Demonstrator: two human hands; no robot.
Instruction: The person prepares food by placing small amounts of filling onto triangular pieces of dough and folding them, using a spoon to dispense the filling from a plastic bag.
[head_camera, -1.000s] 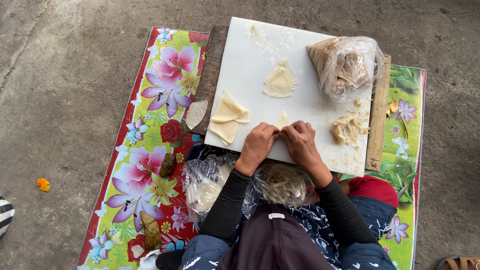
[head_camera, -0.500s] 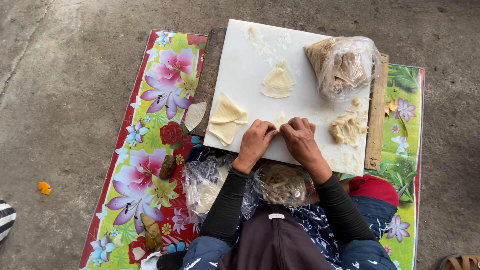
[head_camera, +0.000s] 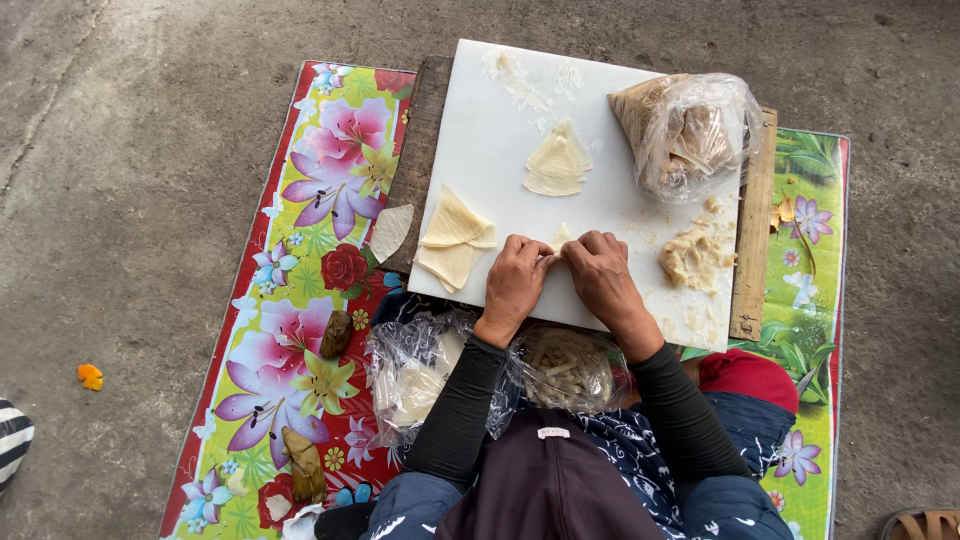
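The person sits over a white cutting board (head_camera: 600, 150) laid on a flowered mat (head_camera: 310, 300); both hands meet at the board's near edge, about midway along it, and pinch a small pale wrapper piece (head_camera: 560, 238) between them; the step in hand appears to be folding or sealing that piece. The left hand (head_camera: 515, 280) has its fingers curled narrow, tips pressed on the piece's left side; the right hand (head_camera: 598, 272) is curled the same way, thumb and forefinger closed on its right side; only a small corner of the piece shows above the fingertips, the rest is hidden under them.

Judging from the pose, the next move calls for a tight, even pinch along the fold, with both thumbs close together so the thin sheet does not tear.

Toward the board's left edge lies a stack of folded triangles (head_camera: 455, 240); near the board's middle, beyond the hands, lies another folded piece (head_camera: 557, 165); at the far right corner sits a clear plastic bag (head_camera: 690, 135); by the right edge, beside the right hand, rests a heap of crumbly filling (head_camera: 692, 257); off the near edge, against the person's lap, lie two more plastic bags (head_camera: 480, 370).
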